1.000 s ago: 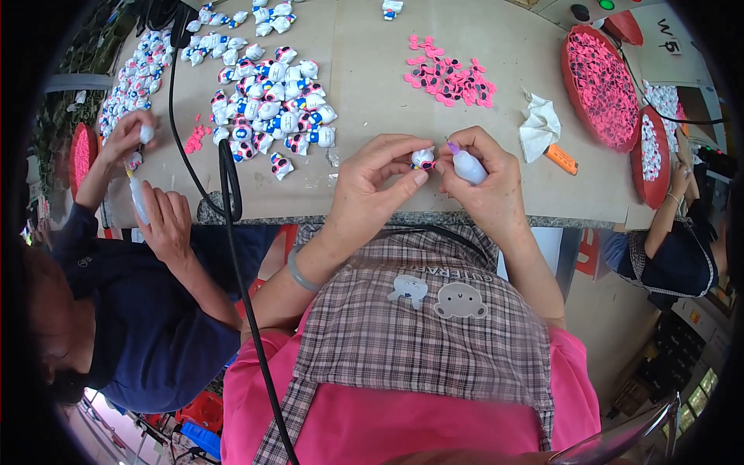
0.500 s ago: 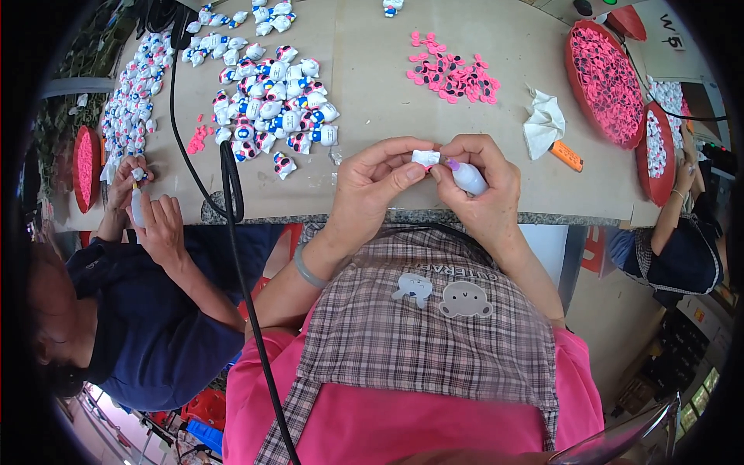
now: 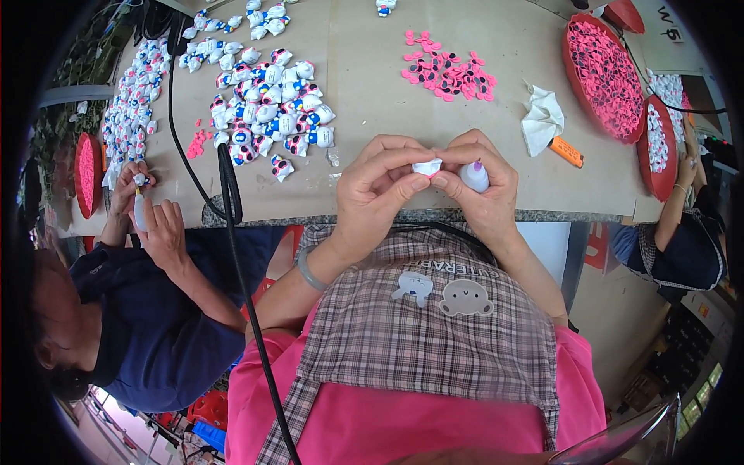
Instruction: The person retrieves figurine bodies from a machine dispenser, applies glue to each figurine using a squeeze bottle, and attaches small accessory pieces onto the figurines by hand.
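Note:
My left hand (image 3: pixel 384 184) is closed on a small white figurine (image 3: pixel 426 167) with a bit of pink at its lower edge, held just above the table's near edge. My right hand (image 3: pixel 496 194) has a small squeeze bottle (image 3: pixel 475 179) with a purple tip tucked in its palm and fingers, the tip pointing away from me. The right thumb and forefinger also reach the figurine's right side, so both hands meet at it. Beyond them, a loose group of pink pieces (image 3: pixel 449 74) with dark ovals lies on the table.
White, blue and pink figurines (image 3: pixel 271 108) cluster at left. A red bowl (image 3: pixel 572 85) of pink pieces, a crumpled tissue (image 3: pixel 542 116) and an orange lighter (image 3: pixel 567 152) are at right. A black cable (image 3: pixel 230 182) hangs at left. Co-workers (image 3: pixel 155 333) sit on both sides.
The bottle has swung upright in my right hand, its tip moving away from the figurine. My right thumb and forefinger have come onto the figurine, which has turned slightly.

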Motion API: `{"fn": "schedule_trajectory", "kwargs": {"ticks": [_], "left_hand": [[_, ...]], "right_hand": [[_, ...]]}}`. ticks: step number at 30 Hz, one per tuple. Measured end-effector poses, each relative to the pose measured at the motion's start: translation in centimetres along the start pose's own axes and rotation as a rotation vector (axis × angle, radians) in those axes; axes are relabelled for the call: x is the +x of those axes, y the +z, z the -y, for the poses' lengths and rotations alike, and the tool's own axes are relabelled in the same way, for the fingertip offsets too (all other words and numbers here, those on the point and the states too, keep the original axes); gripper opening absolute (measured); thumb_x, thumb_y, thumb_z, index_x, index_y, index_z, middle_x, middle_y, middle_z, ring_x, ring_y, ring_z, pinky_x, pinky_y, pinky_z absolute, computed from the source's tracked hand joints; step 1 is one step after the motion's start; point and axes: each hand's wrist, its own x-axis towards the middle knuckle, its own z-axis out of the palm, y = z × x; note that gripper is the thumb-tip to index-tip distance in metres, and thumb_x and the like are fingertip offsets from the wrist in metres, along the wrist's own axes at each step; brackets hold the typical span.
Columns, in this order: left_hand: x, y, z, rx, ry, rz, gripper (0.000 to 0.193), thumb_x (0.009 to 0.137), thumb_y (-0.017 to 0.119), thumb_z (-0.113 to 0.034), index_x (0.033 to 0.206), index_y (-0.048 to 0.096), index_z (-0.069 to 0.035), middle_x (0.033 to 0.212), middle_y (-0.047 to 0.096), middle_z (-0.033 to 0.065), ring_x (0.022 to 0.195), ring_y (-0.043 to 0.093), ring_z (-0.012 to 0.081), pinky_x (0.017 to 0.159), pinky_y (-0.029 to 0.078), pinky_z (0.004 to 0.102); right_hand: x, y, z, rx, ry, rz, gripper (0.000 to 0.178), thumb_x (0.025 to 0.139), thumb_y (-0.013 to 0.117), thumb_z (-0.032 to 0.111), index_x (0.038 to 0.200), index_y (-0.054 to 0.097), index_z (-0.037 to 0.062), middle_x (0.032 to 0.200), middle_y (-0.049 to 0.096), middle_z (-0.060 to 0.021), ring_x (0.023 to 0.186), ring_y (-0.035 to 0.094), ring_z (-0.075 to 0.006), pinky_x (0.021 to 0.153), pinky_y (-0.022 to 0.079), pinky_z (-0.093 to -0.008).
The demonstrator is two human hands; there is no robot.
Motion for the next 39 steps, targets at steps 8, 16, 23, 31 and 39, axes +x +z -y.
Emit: {"fn": "schedule_trajectory", "kwargs": {"ticks": [8,16,23,31,39], "left_hand": [[-0.3,0.2,0.2,0.054,-0.004,-0.035,0.023,0.084,0.062,0.006,0.107,0.063,0.003,0.110,0.055,0.0109,0.095,0.058,0.0154,0.080,0.049,0.0252],[-0.4,0.0,0.4,0.044,-0.021,-0.049,0.022,0.084,0.062,0.006,0.106,0.063,0.004,0.110,0.055,0.0099,0.093,0.057,0.0136,0.079,0.049,0.0240],[0.0,0.0,0.2,0.049,-0.069,-0.068,0.024,0.085,0.062,0.005,0.108,0.063,0.002,0.111,0.054,0.0085,0.091,0.057,0.0114,0.076,0.048,0.0218],[-0.3,0.0,0.4,0.017,-0.109,-0.058,0.027,0.087,0.059,0.004,0.114,0.061,0.002,0.115,0.054,0.0093,0.101,0.056,0.0142,0.086,0.046,0.0236],[-0.2,-0.5,0.7,-0.403,-0.271,-0.060,0.026,0.090,0.056,-0.001,0.116,0.058,0.003,0.116,0.056,0.0107,0.106,0.057,0.0177,0.095,0.044,0.0309]], "right_hand": [[-0.9,0.6,-0.3,0.097,0.058,-0.061,0.022,0.074,0.073,0.000,0.096,0.068,0.0006,0.086,0.058,-0.0051,0.078,0.057,-0.0120,0.067,0.046,-0.0246],[-0.8,0.9,-0.4,0.149,0.116,-0.053,0.020,0.076,0.072,-0.002,0.095,0.067,-0.0001,0.088,0.058,-0.0048,0.080,0.058,-0.0118,0.070,0.047,-0.0243],[-0.6,1.1,-0.8,0.254,0.217,-0.068,0.017,0.078,0.070,-0.001,0.094,0.067,-0.0002,0.087,0.057,-0.0031,0.079,0.056,-0.0095,0.068,0.046,-0.0229],[-0.5,0.3,-0.8,0.327,0.327,-0.004,0.018,0.079,0.070,0.001,0.096,0.065,0.0001,0.086,0.055,-0.0006,0.078,0.053,-0.0071,0.068,0.043,-0.0222],[-0.1,0.6,-0.2,0.190,0.190,0.033,0.024,0.077,0.072,0.002,0.100,0.064,0.0020,0.089,0.055,-0.0011,0.081,0.054,-0.0086,0.075,0.045,-0.0232]]}}
